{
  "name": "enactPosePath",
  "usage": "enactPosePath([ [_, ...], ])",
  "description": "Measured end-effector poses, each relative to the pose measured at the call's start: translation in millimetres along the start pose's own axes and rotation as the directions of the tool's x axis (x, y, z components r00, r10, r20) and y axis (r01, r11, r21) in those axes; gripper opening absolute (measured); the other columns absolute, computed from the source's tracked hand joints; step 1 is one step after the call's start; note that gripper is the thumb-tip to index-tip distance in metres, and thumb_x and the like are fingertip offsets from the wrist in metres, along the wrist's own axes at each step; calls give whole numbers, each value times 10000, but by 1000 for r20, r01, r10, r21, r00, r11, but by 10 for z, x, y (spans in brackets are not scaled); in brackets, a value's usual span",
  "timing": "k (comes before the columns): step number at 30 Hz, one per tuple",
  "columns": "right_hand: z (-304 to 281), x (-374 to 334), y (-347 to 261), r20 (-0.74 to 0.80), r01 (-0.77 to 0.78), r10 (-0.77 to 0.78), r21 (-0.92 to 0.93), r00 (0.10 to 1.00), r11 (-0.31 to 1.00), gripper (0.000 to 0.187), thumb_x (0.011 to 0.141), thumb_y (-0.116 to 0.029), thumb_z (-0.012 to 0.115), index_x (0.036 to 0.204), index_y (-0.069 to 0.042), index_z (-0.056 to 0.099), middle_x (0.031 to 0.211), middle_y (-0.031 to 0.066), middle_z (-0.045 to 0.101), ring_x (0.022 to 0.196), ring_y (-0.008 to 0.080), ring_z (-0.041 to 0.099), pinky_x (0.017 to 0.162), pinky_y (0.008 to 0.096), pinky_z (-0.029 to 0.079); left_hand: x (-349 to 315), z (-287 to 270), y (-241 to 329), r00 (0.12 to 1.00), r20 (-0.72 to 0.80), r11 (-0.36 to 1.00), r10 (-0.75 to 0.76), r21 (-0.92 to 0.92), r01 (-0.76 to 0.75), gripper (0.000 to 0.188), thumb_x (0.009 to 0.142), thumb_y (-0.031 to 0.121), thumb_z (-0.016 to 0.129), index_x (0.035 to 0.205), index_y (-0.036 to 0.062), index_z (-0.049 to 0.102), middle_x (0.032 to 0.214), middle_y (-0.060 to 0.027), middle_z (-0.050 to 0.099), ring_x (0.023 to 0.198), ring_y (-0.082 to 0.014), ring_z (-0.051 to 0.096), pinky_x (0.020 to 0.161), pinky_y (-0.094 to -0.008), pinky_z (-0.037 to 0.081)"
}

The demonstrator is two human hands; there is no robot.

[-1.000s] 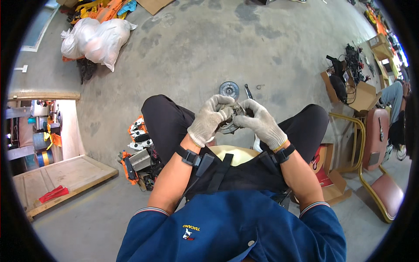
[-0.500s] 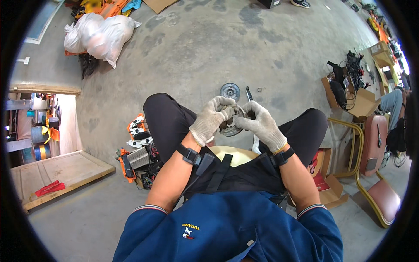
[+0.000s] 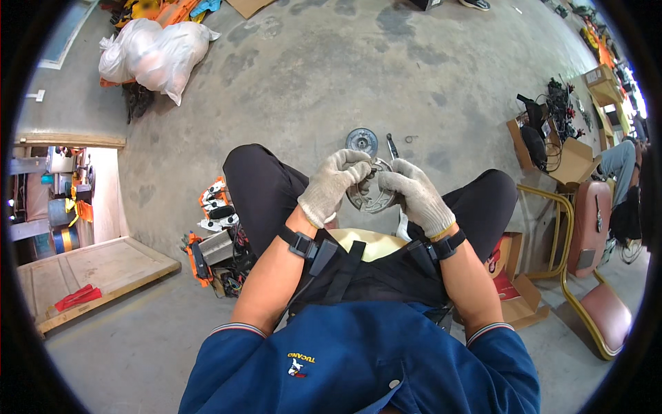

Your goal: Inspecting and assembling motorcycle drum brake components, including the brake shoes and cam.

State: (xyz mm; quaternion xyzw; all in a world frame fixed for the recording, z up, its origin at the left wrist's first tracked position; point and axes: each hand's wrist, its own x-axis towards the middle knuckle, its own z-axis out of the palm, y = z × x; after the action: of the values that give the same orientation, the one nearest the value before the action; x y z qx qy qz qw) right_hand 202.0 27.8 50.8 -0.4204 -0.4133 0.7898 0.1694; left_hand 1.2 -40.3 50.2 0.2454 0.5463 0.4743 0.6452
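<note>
Far left of the grey, ring-shaped metal part with curved segments (image 3: 358, 198), which serves as landmark, lies a pale, flat wooden panel (image 3: 148, 259). Nearer on that side, outside my left knee, sits a heap of orange, white and black hardware (image 3: 218, 217), presumably set there to stay out of my working space.

Left hand (image 3: 329, 190), in an off-white knitted glove: grip closed on the ring's left rim, fingers curled over the far edge, apparently for steady support.

Just beyond the ring, a round, grey metal disc (image 3: 362, 142) lies flat on the floor, a stable position within likely reach. The ring itself is held above the floor, between my knees, probably for close viewing.

Beyond the ring, slightly right, are a slender, dark-and-silver metal piece (image 3: 392, 146) and, farther right, a small, thin wire loop (image 3: 409, 139); their separation should prevent mix-ups.

Right hand (image 3: 419, 199), gloved alike: grip closed on the ring's right rim. Opposed holds appear to balance the ring and expose its centre.
</note>
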Motion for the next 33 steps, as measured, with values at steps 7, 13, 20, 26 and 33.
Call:
enactPosePath([
  [7,-21,-7,-42,30,-4,3,45,1000,999,279,938,-199,727,1105,5,634,882,29,614,737,99,598,662,272,525,-23,-15,19,998,44,999,-40,-28,41,323,1038,194,691,1281,-9,626,1064,-68,690,879,-132,665,806,-278,574],
  [13,-21,-61,-131,29,0,0,-12,1000,1000,286,935,-191,733,1127,-3,637,869,15,604,719,86,577,630,250,481,-28,-35,12,996,40,995,-76,-65,78,336,1034,193,692,1292,-13,624,1057,-69,690,840,-130,659,770,-268,570],
  [20,-45,-49,-115,11,-2,2,7,1000,1000,312,936,-174,732,1176,4,642,888,15,625,717,75,575,642,236,470,14,-58,-25,994,67,995,-83,-48,86,317,1050,214,671,1259,-23,649,1062,-60,695,842,-121,655,788,-269,559],
  [26,5,-81,-185,12,3,-3,-26,1000,1000,356,946,-177,728,1223,25,632,951,44,652,781,93,614,679,250,510,-53,4,2,992,66,993,-110,-45,113,333,1093,269,609,1240,-25,664,1104,-62,697,949,-139,675,885,-282,556],
  [33,47,-92,-277,0,29,-29,-80,1000,996,404,937,-202,751,1230,45,623,995,67,650,869,118,644,719,266,542,-32,-12,-41,978,28,963,-204,187,196,358,1120,328,531,1253,14,636,1092,-59,696,976,-146,659,914,-303,547],
])
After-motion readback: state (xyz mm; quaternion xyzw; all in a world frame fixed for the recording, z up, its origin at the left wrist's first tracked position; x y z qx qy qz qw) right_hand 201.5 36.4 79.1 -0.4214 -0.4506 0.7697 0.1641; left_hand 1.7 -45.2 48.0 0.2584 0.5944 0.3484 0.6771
